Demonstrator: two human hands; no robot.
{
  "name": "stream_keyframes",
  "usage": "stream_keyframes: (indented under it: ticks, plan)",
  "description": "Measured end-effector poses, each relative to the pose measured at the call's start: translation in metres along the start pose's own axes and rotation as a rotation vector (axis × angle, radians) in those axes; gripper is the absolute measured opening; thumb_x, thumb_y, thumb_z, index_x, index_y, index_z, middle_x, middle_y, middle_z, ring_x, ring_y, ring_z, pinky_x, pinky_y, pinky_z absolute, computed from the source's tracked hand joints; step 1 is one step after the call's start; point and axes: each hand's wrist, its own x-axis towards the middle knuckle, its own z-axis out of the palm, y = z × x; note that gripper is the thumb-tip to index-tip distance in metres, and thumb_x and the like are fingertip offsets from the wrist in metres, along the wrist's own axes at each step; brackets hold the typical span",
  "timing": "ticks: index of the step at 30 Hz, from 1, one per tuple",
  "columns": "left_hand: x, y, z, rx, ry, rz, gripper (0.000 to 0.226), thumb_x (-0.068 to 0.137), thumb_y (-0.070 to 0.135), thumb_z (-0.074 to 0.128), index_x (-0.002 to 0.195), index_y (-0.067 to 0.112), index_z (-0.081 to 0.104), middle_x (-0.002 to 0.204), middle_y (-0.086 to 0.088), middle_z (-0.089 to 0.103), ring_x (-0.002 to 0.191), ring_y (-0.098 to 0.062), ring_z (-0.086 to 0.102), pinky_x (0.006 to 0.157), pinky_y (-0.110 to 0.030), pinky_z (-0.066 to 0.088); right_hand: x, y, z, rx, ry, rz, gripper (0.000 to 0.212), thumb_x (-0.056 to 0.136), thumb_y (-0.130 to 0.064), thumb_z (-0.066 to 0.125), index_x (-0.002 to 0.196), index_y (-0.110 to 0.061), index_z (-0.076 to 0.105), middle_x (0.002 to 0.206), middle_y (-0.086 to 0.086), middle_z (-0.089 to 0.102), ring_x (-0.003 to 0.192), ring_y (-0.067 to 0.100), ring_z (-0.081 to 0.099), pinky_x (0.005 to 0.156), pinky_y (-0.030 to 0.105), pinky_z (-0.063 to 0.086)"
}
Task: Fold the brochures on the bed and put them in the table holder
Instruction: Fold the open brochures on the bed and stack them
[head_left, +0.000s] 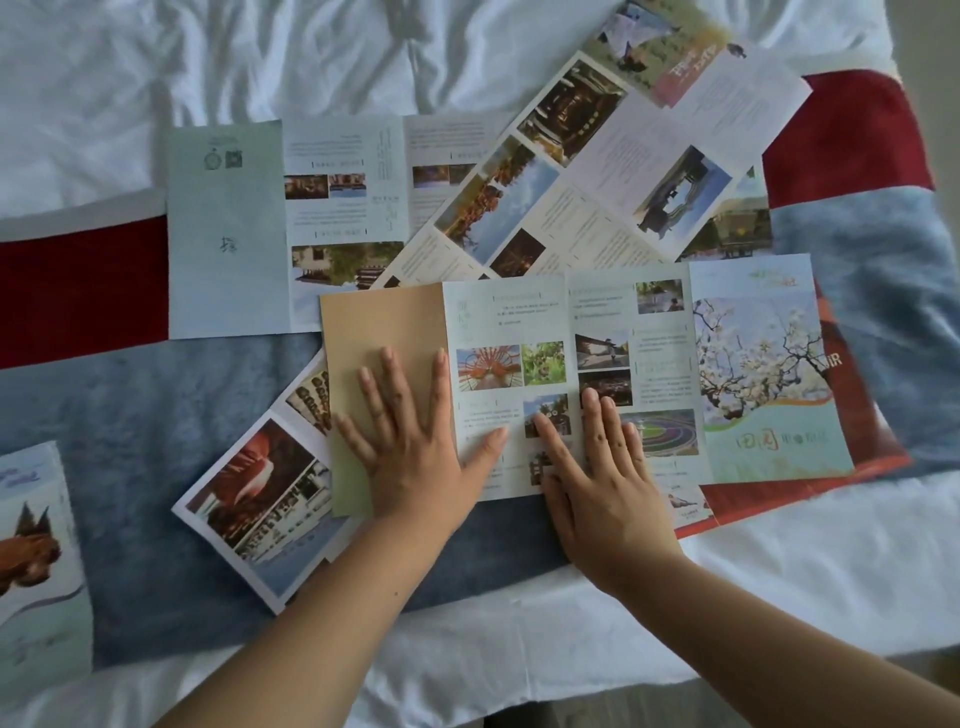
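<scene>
A long brochure (649, 332) lies unfolded across the bed runner, with a tan end panel on its left and a blossom picture on its right. My left hand (410, 441) lies flat with spread fingers on the tan panel. My right hand (602, 478) presses flat on the middle panels beside it. Several other unfolded brochures lie around it: a pale blue one (228, 228) at the back left, a slanted one (613, 166) at the back right, one (260, 504) partly under the tan panel, and one (36, 561) at the left edge. No table holder is in view.
The bed has a wrinkled white sheet (260, 57) and a blue and red runner (130, 415) under the brochures. The near edge of the bed (519, 696) runs along the bottom of the view.
</scene>
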Motion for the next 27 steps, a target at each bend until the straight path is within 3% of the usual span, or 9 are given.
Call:
stream_keyframes:
  ticks: [7, 19, 27]
  plan:
    - [-0.005, -0.040, -0.005, 0.012, 0.036, 0.002, 0.103, 0.084, 0.092, 0.023, 0.160, 0.035, -0.016, 0.168, -0.015, -0.022, 0.154, -0.042, -0.016, 0.117, -0.074, -0.002, 0.006, -0.034, 0.004, -0.002, -0.041, -0.036, 0.063, 0.108, -0.046, 0.017, 0.162, -0.034, -0.012, 0.167, 0.015, -0.024, 0.154, 0.031, -0.023, 0.124, 0.046, -0.005]
    - [-0.026, -0.186, -0.023, 0.039, 0.064, -0.015, 0.092, 0.090, 0.084, 0.022, 0.161, 0.036, -0.013, 0.169, -0.004, -0.021, 0.156, -0.027, -0.017, 0.123, -0.063, -0.001, 0.022, -0.130, 0.023, -0.034, -0.046, -0.151, 0.064, 0.106, -0.052, 0.021, 0.162, -0.038, -0.006, 0.167, 0.021, -0.021, 0.154, 0.036, -0.022, 0.123, 0.051, -0.003]
    - [-0.041, -0.229, -0.027, -0.012, 0.122, -0.108, 0.097, 0.088, 0.083, 0.032, 0.163, 0.034, -0.006, 0.169, -0.018, -0.017, 0.156, -0.038, -0.014, 0.123, -0.061, -0.001, 0.035, -0.168, 0.034, -0.083, -0.023, -0.090, 0.075, 0.103, -0.063, 0.021, 0.163, -0.030, -0.010, 0.166, 0.020, -0.024, 0.154, 0.035, -0.024, 0.126, 0.051, -0.006]
